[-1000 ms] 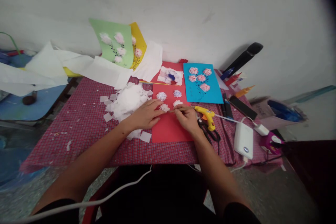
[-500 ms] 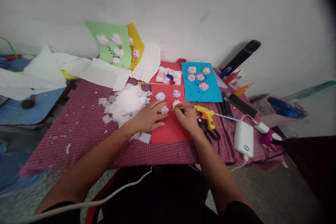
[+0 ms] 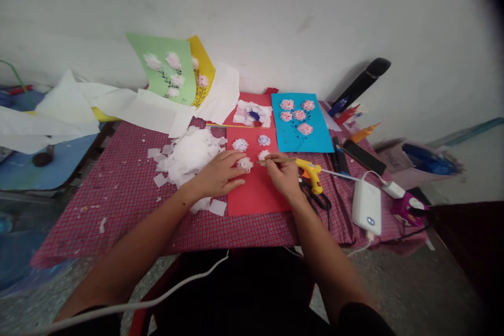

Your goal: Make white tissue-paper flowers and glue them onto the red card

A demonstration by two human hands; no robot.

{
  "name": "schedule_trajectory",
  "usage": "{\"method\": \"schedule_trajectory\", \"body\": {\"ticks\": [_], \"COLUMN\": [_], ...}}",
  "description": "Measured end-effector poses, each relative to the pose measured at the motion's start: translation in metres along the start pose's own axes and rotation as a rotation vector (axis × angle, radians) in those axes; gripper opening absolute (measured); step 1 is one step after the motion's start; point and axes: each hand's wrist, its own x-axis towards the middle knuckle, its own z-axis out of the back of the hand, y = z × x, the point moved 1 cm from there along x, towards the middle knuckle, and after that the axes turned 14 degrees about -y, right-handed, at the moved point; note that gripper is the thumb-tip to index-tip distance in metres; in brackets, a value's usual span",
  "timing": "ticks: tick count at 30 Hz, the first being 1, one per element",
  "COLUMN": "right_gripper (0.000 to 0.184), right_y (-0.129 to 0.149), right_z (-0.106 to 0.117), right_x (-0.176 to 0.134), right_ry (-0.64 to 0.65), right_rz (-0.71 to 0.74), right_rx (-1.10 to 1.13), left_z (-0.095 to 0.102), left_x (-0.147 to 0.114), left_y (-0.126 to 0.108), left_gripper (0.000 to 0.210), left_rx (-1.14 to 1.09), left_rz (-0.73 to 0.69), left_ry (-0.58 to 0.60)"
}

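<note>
A sheet of red paper (image 3: 255, 197) lies before me with white tissue-paper flowers on it. The two upper flowers, a left one (image 3: 240, 145) and a right one (image 3: 263, 140), carry blue-purple specks. Below them are a plain white flower (image 3: 244, 164) and another white flower (image 3: 263, 155) partly behind my right hand. My left hand (image 3: 222, 173) rests at the left edge of the red sheet, fingers stretched out beside the lower left flower. My right hand (image 3: 284, 173) pinches a thin wooden stick (image 3: 280, 160), its tip pointing left toward that flower.
A pile of white tissue squares (image 3: 192, 155) sits left of the sheet. On the right are a yellow glue gun (image 3: 311, 170), black scissors (image 3: 315, 199) and a white power bank (image 3: 366, 207). Behind lie a blue flower card (image 3: 287, 139) and a paint-stained tissue (image 3: 252, 114).
My left hand has drawn back slightly, leaving the lower left flower more exposed. My right hand has shifted a little, and the stick now shows more plainly.
</note>
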Motion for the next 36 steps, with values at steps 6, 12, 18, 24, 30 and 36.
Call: {"method": "schedule_trajectory", "body": {"ticks": [6,12,18,24,30,36], "right_gripper": [0.019,0.014,0.016,0.016,0.020,0.020], "right_y": [0.001,0.007,0.007,0.008,0.015,0.009], "right_z": [-0.001,-0.002,-0.003,-0.003,-0.005,-0.009], "right_x": [-0.004,-0.006,-0.008,-0.009,-0.009,-0.010], "right_ry": [-0.044,0.045,0.031,0.036,0.145,0.179], "right_rz": [0.010,0.143,0.140,0.146,0.143,0.103], "right_rx": [0.077,0.016,-0.011,-0.021,-0.065,-0.033], "left_z": [0.014,0.013,0.014,0.008,0.016,0.034], "left_x": [-0.006,-0.010,-0.009,-0.006,-0.002,-0.002], "left_y": [0.027,0.036,0.035,0.030,0.023,0.020], "left_gripper": [0.025,0.037,0.043,0.027,0.016,0.013], "left_rx": [0.115,0.238,0.321,0.344,0.329,0.310], "left_rz": [0.168,0.237,0.301,0.297,0.251,0.270], "left_ry": [-0.161,-0.072,-0.090,-0.044,-0.046,-0.096]}}
